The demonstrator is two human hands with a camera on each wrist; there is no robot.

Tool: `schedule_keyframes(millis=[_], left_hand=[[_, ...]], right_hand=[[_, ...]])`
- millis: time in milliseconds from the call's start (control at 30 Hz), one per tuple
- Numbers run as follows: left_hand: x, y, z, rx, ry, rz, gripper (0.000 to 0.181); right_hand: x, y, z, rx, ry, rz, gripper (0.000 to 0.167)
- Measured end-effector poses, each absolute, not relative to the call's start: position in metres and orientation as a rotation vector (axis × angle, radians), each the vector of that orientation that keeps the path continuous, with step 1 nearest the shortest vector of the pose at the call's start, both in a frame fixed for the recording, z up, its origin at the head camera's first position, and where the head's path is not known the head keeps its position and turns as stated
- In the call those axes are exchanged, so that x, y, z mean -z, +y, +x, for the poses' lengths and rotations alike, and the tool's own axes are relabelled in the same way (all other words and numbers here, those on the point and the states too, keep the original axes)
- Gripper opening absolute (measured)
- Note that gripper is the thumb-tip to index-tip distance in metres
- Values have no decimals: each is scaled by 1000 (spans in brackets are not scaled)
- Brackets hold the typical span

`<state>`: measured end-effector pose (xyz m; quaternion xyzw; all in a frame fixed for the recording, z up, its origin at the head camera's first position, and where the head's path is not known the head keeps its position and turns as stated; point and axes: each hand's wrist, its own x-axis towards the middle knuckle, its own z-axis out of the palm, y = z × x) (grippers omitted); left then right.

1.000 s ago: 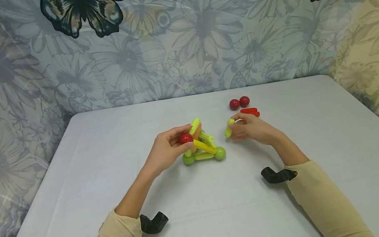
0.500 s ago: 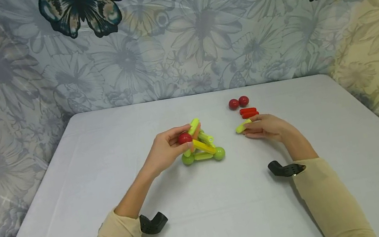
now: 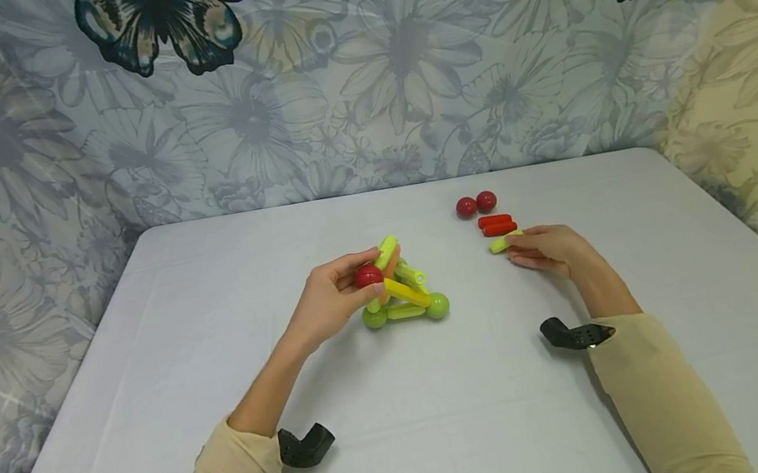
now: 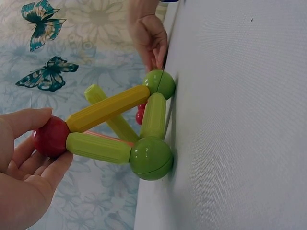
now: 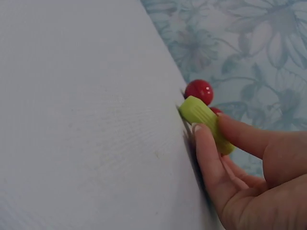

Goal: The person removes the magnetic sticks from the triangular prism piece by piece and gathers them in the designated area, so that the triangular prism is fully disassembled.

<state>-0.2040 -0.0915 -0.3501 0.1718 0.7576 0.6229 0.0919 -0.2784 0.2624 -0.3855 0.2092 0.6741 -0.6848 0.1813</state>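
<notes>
My left hand (image 3: 334,301) grips a red ball (image 4: 51,136) at the top of a small frame of rods and balls. From that ball a yellow rod (image 4: 109,108) and a light green rod (image 4: 98,148) slope down to two green balls, one nearer (image 4: 151,158) and one farther (image 4: 159,84). A short green rod (image 4: 154,116) joins those two at the table. Farther right, my right hand (image 3: 555,249) pinches a loose light green rod (image 5: 205,120) between thumb and finger, low over the table beside two red rods (image 3: 497,225).
Two red balls (image 3: 476,205) lie behind the red rods, near the back of the white table (image 3: 402,452). A patterned wall (image 3: 356,105) with butterfly shapes rises behind the table's far edge. Each forearm carries a black wrist mount (image 3: 307,446).
My right hand has moved right, away from the frame, carrying the light green rod to just in front of the red rods. The left hand keeps its hold on the red ball.
</notes>
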Motion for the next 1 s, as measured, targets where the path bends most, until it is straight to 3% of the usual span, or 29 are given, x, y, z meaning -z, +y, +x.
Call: schedule_keyframes(millis=[267,500,1000], left_hand=[[352,-91,-205,-1844,2256,520,49],[352,-92,-205,-1845,2258,507,49],[352,-92,-206,-1847,2262,519,47]], right_hand=[[387,262,-280,2029,1820,662,58],[389,259,-281,2056,1832,702,46],[389,259,-281,2039,1854,707,62]])
